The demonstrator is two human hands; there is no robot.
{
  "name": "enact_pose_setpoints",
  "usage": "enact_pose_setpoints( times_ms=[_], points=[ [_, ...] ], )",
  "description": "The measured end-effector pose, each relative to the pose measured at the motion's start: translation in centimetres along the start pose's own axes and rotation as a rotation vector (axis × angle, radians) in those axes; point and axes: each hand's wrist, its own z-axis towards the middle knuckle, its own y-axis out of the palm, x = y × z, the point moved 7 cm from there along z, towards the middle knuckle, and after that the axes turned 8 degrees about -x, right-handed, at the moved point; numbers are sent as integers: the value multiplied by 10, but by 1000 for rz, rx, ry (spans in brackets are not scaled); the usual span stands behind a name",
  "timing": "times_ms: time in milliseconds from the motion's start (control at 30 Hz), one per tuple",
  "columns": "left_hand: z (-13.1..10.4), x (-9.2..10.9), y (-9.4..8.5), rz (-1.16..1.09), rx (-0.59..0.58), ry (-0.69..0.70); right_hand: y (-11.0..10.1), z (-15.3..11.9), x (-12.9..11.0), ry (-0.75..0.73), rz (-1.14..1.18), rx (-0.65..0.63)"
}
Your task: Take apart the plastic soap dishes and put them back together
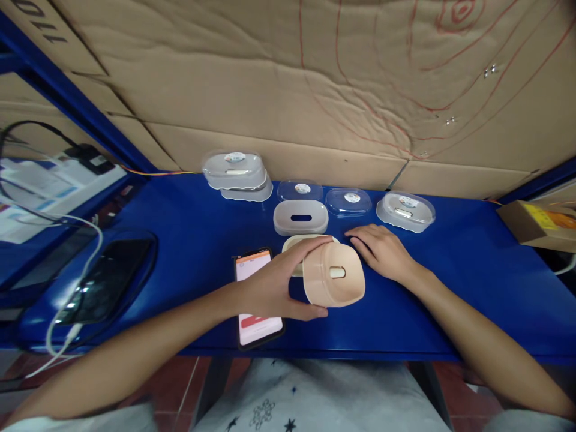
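I had the left hand point(274, 282) clamped on a peach slotted container point(348, 291), tilted over the blue tabletop point(454, 306), thumb at its near edge. The container lay right of the left palm; its slot ran sideways, though I couldn't confirm its long axis. The right hand point(382, 249) rested just beyond, loosely curled and holding nothing. Smooth, matte-looking plastic curved around rounded corners; farther off sat a whitish oval tray point(283, 227).
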Motion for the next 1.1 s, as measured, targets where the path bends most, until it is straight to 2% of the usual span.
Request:
enact_pose_setpoints(
  times_ms=[167, 233, 300, 400, 533, 667, 833, 900, 967, 1033, 1100],
  points=[
    [-2, 0, -3, -43, 28, -48, -15, -6, -6, -23, 112, 65],
    [-2, -1, -6, -77, 58, -71, -24, -11, -19, -105, 214, 78],
    [-1, -2, -8, -131, 77, -75, -28, -16, -40, -228, 288, 35],
    [2, -4, -8, -210, 74, -67, -23, -19, -66, -322, 243, -46],
    [3, -10, -8, -263, 71, -79, -16, -18, -73, -342, 280, -29],
    [2, -13, -6, -295, 28, -65, -20, -16, -58, -317, 465, 22],
    [2, -7, -8, -264, 22, -19, -34, -13, -20, -130, 592, 126],
    [2, -3, -9, -214, 16, -4, -39, -11, -4, -91, 472, 156],
    [1, 0, -9, -135, -2, 4, -40, -10, 10, -69, 233, 145],
    [-1, 5, -5, -56, -43, 15, -33, -7, 23, -54, 19, 67],
    [-3, 7, 2, -7, -107, 15, -24, -6, 35, -47, -65, -9]
  ],
)
